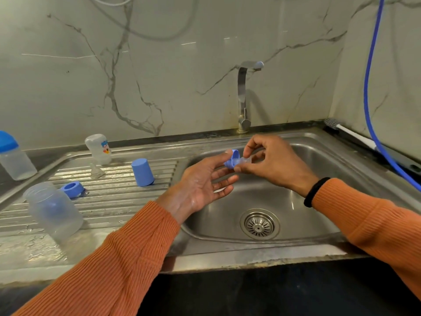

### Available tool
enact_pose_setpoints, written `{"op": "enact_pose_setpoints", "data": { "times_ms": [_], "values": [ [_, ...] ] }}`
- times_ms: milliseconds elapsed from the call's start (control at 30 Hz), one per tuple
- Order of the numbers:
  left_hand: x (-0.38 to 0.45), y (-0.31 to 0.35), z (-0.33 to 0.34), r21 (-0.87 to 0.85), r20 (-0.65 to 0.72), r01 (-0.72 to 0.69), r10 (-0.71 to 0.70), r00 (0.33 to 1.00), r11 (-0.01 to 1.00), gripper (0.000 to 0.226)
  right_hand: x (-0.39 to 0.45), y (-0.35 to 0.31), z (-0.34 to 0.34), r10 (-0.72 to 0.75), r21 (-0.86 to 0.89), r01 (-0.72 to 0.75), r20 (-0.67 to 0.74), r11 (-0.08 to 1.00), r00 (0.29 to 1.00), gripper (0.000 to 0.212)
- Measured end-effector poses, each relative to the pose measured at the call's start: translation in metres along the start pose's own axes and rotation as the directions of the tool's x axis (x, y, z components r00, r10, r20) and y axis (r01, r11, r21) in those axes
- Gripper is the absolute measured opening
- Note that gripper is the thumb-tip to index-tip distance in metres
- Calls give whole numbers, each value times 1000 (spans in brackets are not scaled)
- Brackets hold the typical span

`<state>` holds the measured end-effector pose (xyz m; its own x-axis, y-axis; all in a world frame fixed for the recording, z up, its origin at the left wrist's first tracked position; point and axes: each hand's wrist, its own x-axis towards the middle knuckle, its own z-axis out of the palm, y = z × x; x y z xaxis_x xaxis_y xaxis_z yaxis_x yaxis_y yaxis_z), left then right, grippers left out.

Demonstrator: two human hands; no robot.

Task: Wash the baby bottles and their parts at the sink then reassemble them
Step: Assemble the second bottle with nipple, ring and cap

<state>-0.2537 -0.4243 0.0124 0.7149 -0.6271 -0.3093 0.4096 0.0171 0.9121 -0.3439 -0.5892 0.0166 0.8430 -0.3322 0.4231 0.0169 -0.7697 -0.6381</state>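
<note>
Over the sink basin (319,169) my left hand (205,179) pinches a blue screw ring (232,158) between thumb and forefinger, palm up, other fingers straight. My right hand (271,160) pinches a clear silicone teat (246,161) that sticks through the ring. On the drainboard (109,201) stand an upturned clear bottle with a cartoon print (99,148), a loose clear teat (96,171), a blue cap (142,172), a second blue ring (72,189) and a clear bottle (54,210) upside down near the front.
A capped clear bottle (12,156) stands at the far left on the counter. The tap (243,96) rises behind the basin, no water running. A bottle brush (350,133) lies along the back right rim under a blue hose (369,87). The drain strainer (259,224) is in the basin floor.
</note>
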Motion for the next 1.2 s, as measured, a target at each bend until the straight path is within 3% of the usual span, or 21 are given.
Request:
{"op": "enact_pose_setpoints", "data": {
  "times_ms": [133,233,567,900,1200],
  "values": [
    [0,1,0,-4,6,18,-18,1000,1000,46,1,2,0,5,133,-16,86,991,996,40],
    [1,1,-2,-4,8,15,-15,1000,1000,48,2,4,2,-36,116,21,126,993,991,39],
    [1,1,-3,9,-3,-5,5,1000,1000,46,-3,2,3,-91,-14,91,-62,996,994,45],
    [1,1,-3,2,3,-23,23,1000,1000,47,-3,-1,3,-165,-84,159,-66,984,984,40],
    [-1,-1,-2,39,34,-50,49,998,998,46,-5,0,6,-152,-7,152,-82,988,985,38]
  ]
}}
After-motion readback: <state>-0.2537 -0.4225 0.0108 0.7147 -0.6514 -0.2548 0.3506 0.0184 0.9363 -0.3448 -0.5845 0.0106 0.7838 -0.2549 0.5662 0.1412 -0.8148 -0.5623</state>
